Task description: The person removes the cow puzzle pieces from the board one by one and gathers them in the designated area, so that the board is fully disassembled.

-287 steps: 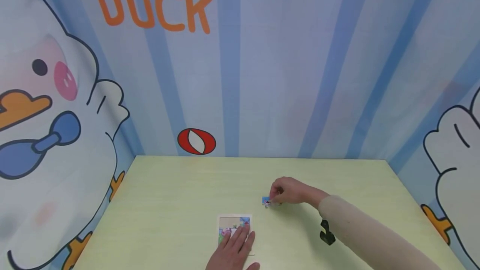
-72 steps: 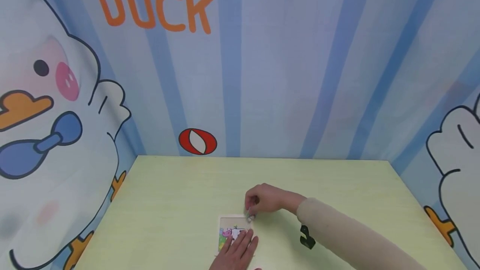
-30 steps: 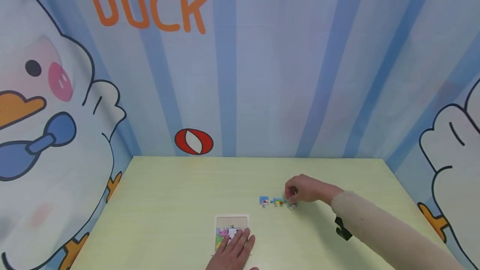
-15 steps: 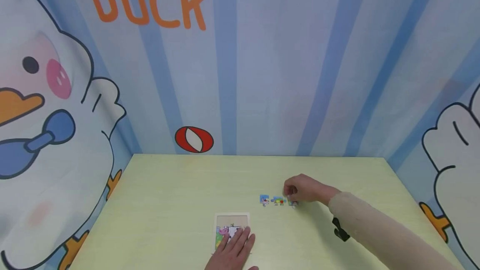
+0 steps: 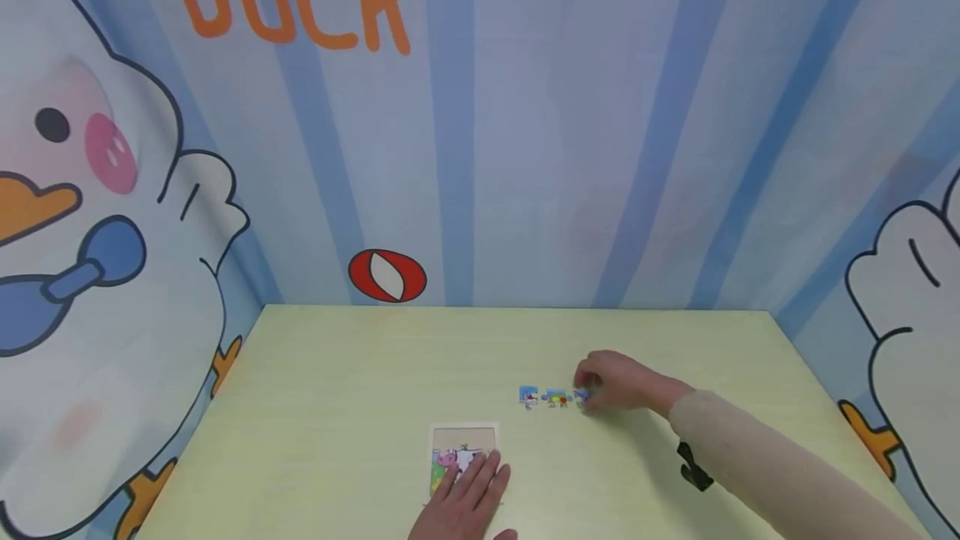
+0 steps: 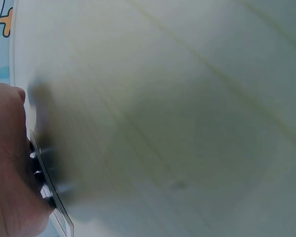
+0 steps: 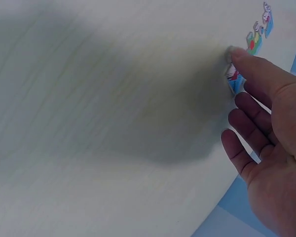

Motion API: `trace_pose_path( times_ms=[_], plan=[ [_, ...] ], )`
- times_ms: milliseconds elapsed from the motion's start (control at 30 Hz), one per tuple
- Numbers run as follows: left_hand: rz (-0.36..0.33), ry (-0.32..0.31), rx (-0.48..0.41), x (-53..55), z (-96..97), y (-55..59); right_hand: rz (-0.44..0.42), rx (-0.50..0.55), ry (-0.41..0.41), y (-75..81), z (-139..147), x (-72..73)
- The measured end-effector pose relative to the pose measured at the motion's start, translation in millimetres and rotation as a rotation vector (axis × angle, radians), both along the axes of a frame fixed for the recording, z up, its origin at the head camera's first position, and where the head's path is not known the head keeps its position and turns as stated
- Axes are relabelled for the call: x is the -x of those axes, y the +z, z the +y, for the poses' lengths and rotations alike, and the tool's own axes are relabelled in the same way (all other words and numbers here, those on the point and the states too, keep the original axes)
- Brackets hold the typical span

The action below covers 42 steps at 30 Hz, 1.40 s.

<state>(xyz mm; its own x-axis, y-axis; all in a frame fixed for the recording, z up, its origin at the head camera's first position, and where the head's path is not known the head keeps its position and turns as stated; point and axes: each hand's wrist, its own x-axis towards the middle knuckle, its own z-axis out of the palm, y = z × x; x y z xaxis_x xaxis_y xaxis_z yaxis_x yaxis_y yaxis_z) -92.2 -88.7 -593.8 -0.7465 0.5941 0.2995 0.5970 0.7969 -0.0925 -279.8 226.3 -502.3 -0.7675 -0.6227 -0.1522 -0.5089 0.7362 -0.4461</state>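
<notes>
The right hand (image 5: 618,381), at the tray's far right corner a couple of seconds ago, is now beyond the tray (image 5: 465,425), at the right end of a row on the counter (image 5: 337,407). Its grip is nearly closed, thumb and finger pinching the end piece (image 5: 581,397), partly hidden between them. The middle piece (image 5: 557,397) and left piece (image 5: 528,395) lie just leftward. The left hand (image 5: 465,495) rests on the tray as before, fingers straight, grip loose.
</notes>
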Motion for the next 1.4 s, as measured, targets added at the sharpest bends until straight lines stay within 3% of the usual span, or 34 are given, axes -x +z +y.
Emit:
trace_pose_path(
  times_ms=[267, 667, 933, 1233, 1400],
  plan=[
    [-0.042, 0.004, -0.024, -0.4, -0.5, 1.4, 0.037, 0.002, -0.010, -5.2, 2.2, -2.3],
    [-0.029, 0.006, -0.026, -1.1, -0.6, 2.6, 0.038, -0.005, -0.014, -8.5, 3.6, -3.3],
    [0.003, 0.005, -0.020, -1.4, 0.1, 3.9, 0.039, -0.031, -0.028, 3.6, -5.0, -5.1],
    [-0.128, 0.009, -0.023, -1.0, 1.9, 10.6, 0.036, 0.028, 0.057, 14.2, -34.6, -4.8],
    [-0.128, 0.006, -0.008, -0.8, 1.6, 13.0, 0.030, 0.064, 0.095, 13.2, -53.3, -3.0]
  ],
)
